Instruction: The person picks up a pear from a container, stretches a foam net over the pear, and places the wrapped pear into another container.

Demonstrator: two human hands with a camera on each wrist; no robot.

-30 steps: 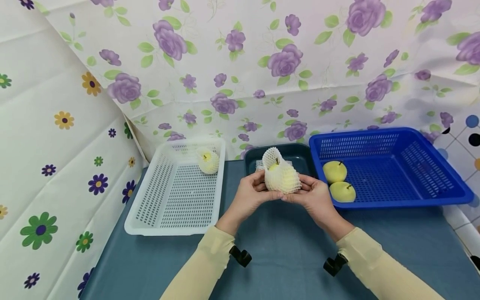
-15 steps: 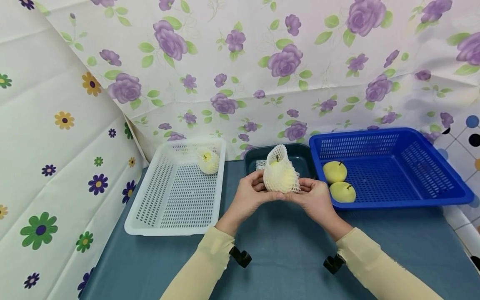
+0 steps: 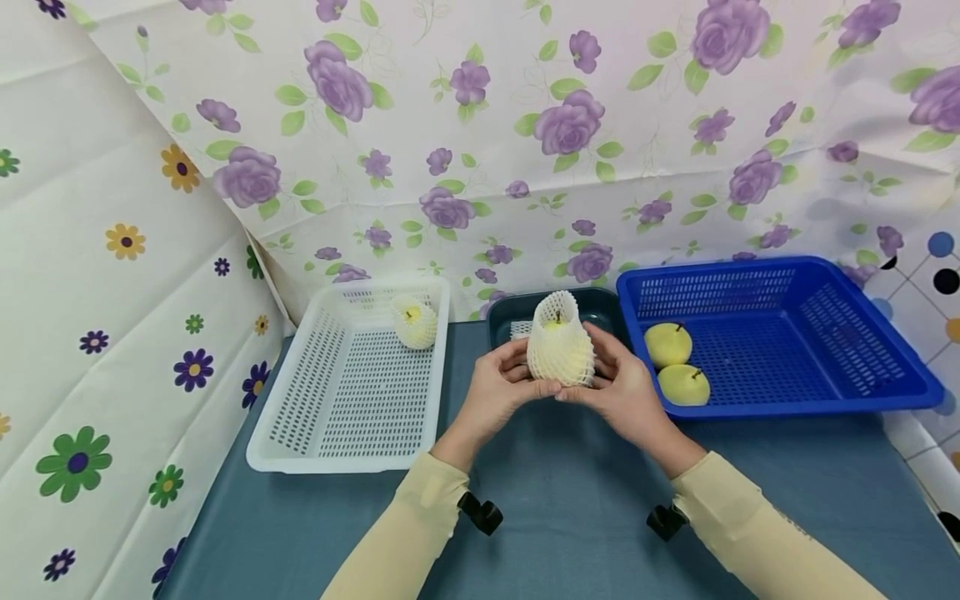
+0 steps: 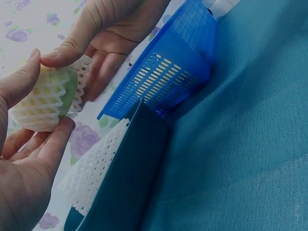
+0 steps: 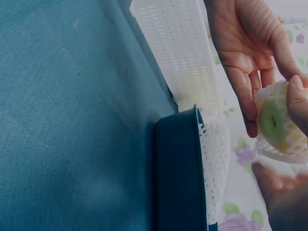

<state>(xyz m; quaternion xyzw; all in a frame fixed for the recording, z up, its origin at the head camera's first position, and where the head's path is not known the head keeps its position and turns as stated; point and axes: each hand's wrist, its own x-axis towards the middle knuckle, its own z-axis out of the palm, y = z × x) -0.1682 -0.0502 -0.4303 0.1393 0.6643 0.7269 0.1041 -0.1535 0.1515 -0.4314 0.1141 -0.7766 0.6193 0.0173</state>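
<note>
A yellow-green pear [image 3: 558,323] sits stem up in a white foam net sleeve [image 3: 558,354] between both hands, above the table's middle. My left hand [image 3: 498,379] grips its left side, fingers behind and thumb in front. My right hand [image 3: 622,383] is around the right side, its thumb low on the net beside the left thumb and its fingers spread. In the left wrist view, the pear's bare green base [image 4: 71,91] shows at the sleeve's open end. The right wrist view has the right fingers [image 5: 272,185] blurred, slightly off the net.
Behind the hands stands a dark green tray [image 3: 498,312] with spare foam nets [image 3: 520,329]. To the left, a white basket [image 3: 258,446] holds one netted pear [image 3: 415,325]. The blue basket [image 3: 795,408] at right has two bare pears [image 3: 667,344].
The netted pear has turned more upright and its sleeve's top stands taller round the stem. The right fingers have lifted and spread upward; the left hand has barely moved.
</note>
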